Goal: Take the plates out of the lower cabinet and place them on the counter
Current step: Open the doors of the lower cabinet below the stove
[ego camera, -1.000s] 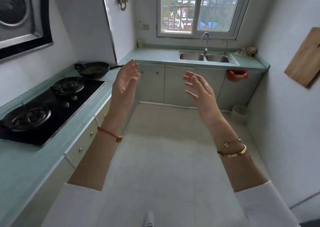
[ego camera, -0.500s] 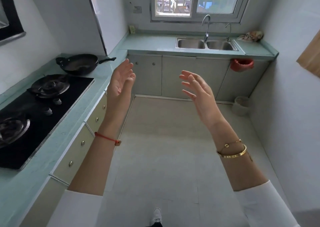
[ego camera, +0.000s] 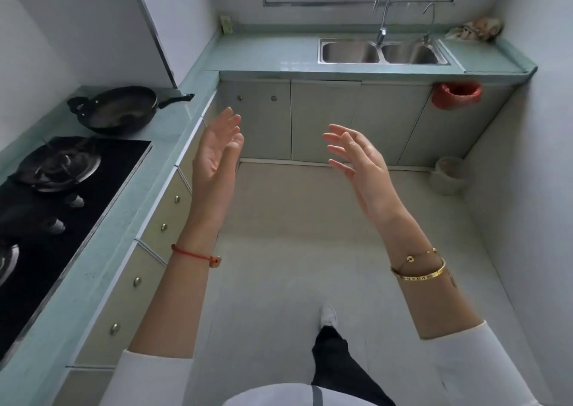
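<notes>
Walking toward the far lower cabinet point(ego camera: 257, 120), doors shut; plates not visible, presumably inside. Left hand point(ego camera: 217, 154) and right hand point(ego camera: 359, 160) raised, fingers spread, empty. Crouch first, then pull one knob point(ego camera: 273, 98); counter point(ego camera: 266, 53) above lies bare

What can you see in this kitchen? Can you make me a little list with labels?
left hand: open, empty, raised in the air
right hand: open, empty, raised in the air
plates: none in view
cabinets: doors shut
counter: bare beside the sink
sink: two basins, tap above
pan: on the left counter, behind the stove
stove: black, on the left
red bag: hangs below the counter at the right
bin: on the floor at the right
</notes>
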Available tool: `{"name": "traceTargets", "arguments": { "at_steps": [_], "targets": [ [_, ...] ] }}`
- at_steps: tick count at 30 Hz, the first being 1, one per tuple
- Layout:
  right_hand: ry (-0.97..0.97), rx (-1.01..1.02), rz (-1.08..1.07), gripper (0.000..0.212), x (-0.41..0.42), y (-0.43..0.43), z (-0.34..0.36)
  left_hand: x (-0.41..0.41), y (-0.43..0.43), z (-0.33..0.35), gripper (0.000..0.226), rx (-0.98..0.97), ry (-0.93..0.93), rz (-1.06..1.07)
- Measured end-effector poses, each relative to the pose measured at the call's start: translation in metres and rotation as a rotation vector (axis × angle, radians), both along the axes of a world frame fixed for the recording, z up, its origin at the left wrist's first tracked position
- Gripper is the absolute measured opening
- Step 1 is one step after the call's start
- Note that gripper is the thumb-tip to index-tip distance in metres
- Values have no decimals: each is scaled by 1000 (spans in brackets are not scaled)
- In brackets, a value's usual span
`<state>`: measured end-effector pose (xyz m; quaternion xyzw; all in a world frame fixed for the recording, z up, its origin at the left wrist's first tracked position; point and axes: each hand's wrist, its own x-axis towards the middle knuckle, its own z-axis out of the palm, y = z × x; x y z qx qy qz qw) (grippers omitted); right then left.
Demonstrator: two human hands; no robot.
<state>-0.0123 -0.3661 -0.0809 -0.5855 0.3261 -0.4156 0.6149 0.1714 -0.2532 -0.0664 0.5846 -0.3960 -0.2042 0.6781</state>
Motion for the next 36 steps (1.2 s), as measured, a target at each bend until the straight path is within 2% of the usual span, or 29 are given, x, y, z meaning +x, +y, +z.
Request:
{"name": "traceTargets", "arguments": {
  "at_steps": [13,20,27,36],
  "targets": [
    [41,-33,127,35,52,-203,1,34,-181,-12,40,43,8,118],
    [61,-28,255,34,95,-279,-4,60,-242,-20,41,53,23,202],
    [73,-18,367,32,168,-348,-16,114,-297,-37,40,47,61,276],
    [103,-54,517,33,297,-439,-17,225,-373,-48,42,17,90,440]
  ]
}}
